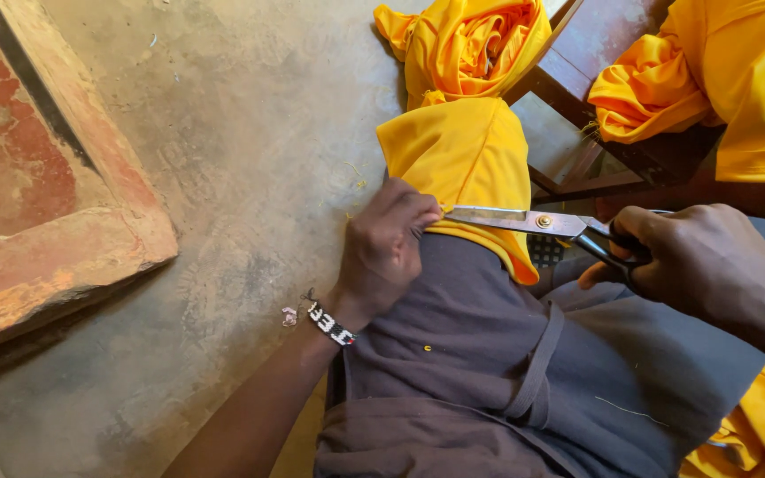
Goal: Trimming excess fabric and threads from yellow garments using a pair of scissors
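We look down over our lap, where yellow cloth [467, 159] drapes over our knee and hangs toward the floor [250, 133]. Our left hand [387, 248] has its grip closed, pinching the cloth's lower edge against the knee, fingers curled tight at the hem. Our right hand [692, 257] has its grip closed around the black handles of the scissors [533, 221], which lie nearly level, pointing left. The blades look almost together, their tip touching the cloth right beside the left fingers; we cannot tell if cloth lies between them.

A beaded band [329, 323] in black and white circles our left wrist. We wear a grey apron [506, 372], its strap running across the thigh, with a few yellow threads lying on it. More yellow cloth is bunched in a heap [467, 44] just above the knee, against a dark wooden chair [595, 53]. Another yellow piece [719, 71] lies over the chair at upper right, and a further fold [763, 425] shows at the lower right corner. At left, a raised red step [55, 204] edges the dusty concrete floor, well apart from our hands.
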